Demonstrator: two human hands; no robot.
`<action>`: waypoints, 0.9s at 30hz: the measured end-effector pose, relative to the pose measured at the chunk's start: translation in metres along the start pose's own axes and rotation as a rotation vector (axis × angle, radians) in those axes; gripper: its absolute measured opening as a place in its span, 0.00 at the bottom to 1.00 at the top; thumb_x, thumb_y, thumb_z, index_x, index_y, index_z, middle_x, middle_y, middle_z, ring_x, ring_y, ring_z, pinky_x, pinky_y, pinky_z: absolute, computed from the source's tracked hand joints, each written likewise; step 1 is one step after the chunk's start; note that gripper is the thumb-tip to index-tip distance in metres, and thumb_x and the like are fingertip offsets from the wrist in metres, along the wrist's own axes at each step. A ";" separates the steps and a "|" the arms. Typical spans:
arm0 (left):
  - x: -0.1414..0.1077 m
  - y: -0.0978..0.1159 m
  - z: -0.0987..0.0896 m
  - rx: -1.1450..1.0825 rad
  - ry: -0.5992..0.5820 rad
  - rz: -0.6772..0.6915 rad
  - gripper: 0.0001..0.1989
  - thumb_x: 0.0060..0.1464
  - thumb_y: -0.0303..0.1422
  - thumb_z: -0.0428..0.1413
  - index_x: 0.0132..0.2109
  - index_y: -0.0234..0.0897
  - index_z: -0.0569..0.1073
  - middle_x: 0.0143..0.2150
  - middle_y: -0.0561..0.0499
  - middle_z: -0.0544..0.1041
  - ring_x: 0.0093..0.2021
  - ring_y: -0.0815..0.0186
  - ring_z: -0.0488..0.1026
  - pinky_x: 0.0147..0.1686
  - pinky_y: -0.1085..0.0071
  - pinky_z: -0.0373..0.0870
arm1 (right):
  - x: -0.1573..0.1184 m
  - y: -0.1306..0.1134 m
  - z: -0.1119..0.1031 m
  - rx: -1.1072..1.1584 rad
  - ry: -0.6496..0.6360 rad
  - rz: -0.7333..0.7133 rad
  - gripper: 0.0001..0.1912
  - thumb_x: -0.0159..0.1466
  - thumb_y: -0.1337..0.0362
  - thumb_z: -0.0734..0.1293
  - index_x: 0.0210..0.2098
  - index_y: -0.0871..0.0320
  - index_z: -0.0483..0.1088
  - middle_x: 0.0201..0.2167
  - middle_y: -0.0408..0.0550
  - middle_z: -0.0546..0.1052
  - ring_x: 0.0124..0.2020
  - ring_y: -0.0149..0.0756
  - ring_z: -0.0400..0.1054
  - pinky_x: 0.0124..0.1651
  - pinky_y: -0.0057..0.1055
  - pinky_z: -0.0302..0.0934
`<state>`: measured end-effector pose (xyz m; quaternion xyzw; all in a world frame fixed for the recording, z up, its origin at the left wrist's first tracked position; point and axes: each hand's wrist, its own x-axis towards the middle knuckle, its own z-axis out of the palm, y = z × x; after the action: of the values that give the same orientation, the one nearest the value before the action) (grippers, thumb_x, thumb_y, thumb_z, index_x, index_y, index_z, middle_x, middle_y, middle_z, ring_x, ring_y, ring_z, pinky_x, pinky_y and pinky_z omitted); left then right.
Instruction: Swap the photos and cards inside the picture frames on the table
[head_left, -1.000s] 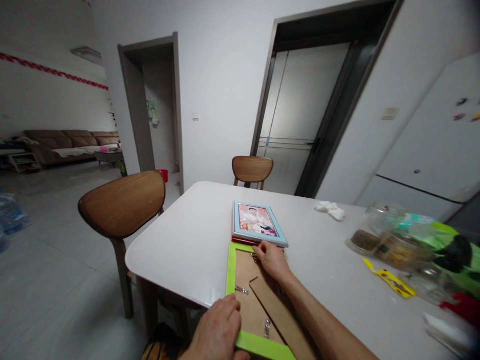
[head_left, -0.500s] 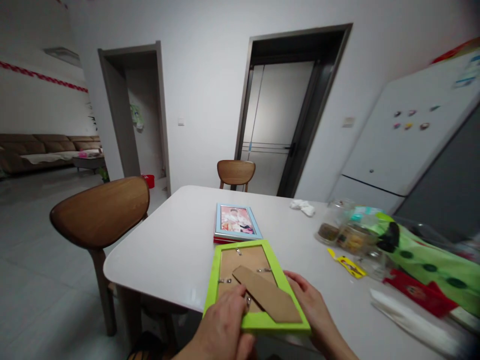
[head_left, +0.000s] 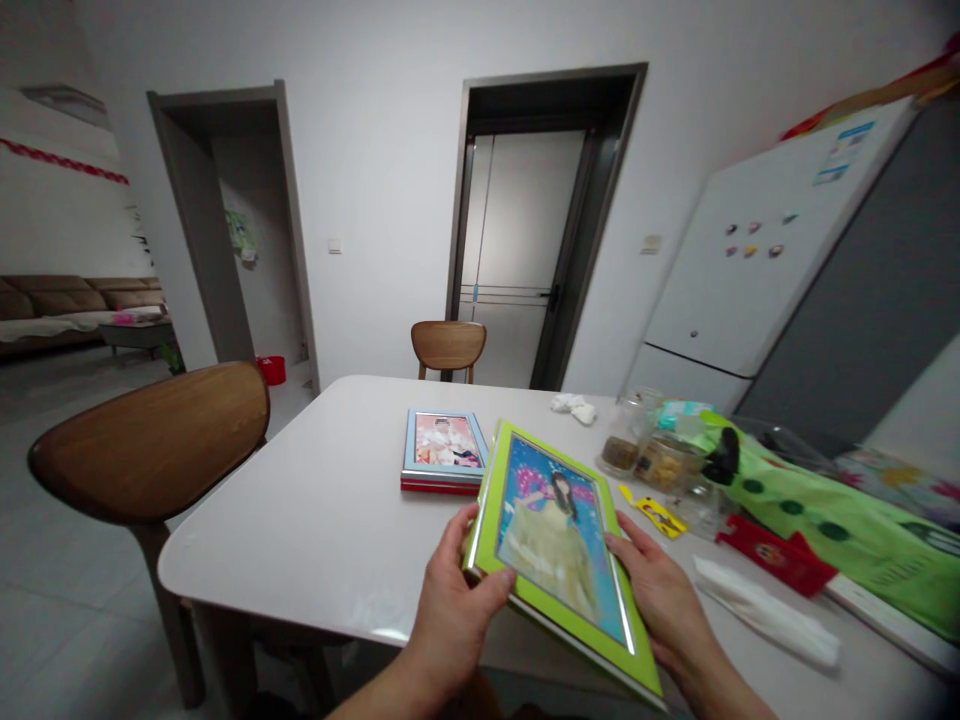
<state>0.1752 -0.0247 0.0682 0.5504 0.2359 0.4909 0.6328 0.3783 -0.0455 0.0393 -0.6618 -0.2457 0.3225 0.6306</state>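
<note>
A lime-green picture frame [head_left: 491, 520] is held up in both hands over the near edge of the table, tilted, its photo side towards me. Behind its glass is a picture of a figure in a pale yellow dress on blue. My left hand [head_left: 454, 590] grips the left edge, thumb on the front. At the right edge, my right hand [head_left: 660, 590] has its thumb on the front and its fingers behind, partly hidden. Just beyond lies a light-blue picture frame [head_left: 448, 445] with a pink photo, resting on a red frame [head_left: 439, 488].
On the white table [head_left: 300, 540], glass jars [head_left: 621, 440], a yellow packet [head_left: 656, 512], a red box [head_left: 776, 555], a white plastic roll [head_left: 765, 610] and a green bag [head_left: 832, 515] crowd the right. Crumpled tissue [head_left: 574, 408] lies farther back. Wooden chairs [head_left: 448, 345] flank the table.
The green frame has been turned over: its brown back and stand faced me before, now its photo does. Both hands have shifted their hold to its side edges. My view has swung right.
</note>
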 end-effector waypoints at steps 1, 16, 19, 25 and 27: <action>0.002 -0.008 0.002 0.023 -0.050 -0.019 0.31 0.40 0.27 0.55 0.53 0.35 0.54 0.49 0.48 0.68 0.46 0.61 0.66 0.44 0.70 0.64 | 0.012 0.000 -0.012 -0.097 0.012 -0.039 0.34 0.50 0.59 0.61 0.55 0.61 0.52 0.24 0.45 0.76 0.20 0.35 0.68 0.20 0.29 0.60; 0.032 -0.079 0.029 0.937 -0.247 -0.013 0.22 0.41 0.26 0.55 0.47 0.33 0.63 0.45 0.48 0.68 0.44 0.63 0.64 0.46 0.72 0.60 | 0.107 0.020 -0.051 -1.100 -0.025 -0.357 0.20 0.52 0.65 0.56 0.42 0.60 0.69 0.35 0.50 0.75 0.37 0.40 0.67 0.37 0.29 0.57; 0.036 -0.078 0.028 1.043 -0.290 -0.019 0.21 0.41 0.28 0.55 0.46 0.34 0.63 0.45 0.48 0.68 0.43 0.62 0.65 0.45 0.71 0.61 | 0.107 0.024 -0.048 -1.176 0.014 -0.350 0.20 0.53 0.65 0.56 0.42 0.62 0.69 0.37 0.55 0.74 0.38 0.45 0.67 0.38 0.33 0.56; 0.043 -0.076 0.004 1.096 -0.297 0.012 0.24 0.41 0.32 0.57 0.48 0.33 0.63 0.49 0.44 0.67 0.50 0.56 0.61 0.50 0.63 0.57 | 0.100 0.022 -0.036 -1.260 0.039 -0.413 0.20 0.52 0.67 0.57 0.41 0.66 0.69 0.39 0.60 0.73 0.41 0.47 0.65 0.44 0.37 0.54; 0.054 -0.068 -0.011 1.095 -0.214 0.079 0.28 0.41 0.30 0.56 0.51 0.31 0.60 0.54 0.41 0.61 0.55 0.56 0.56 0.53 0.61 0.53 | 0.092 0.016 -0.017 -1.215 0.042 -0.503 0.20 0.53 0.65 0.56 0.43 0.68 0.67 0.42 0.60 0.71 0.45 0.47 0.62 0.48 0.37 0.51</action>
<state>0.2121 0.0339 0.0154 0.8538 0.3702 0.2615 0.2561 0.4511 0.0091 0.0128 -0.8286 -0.5190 -0.0438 0.2055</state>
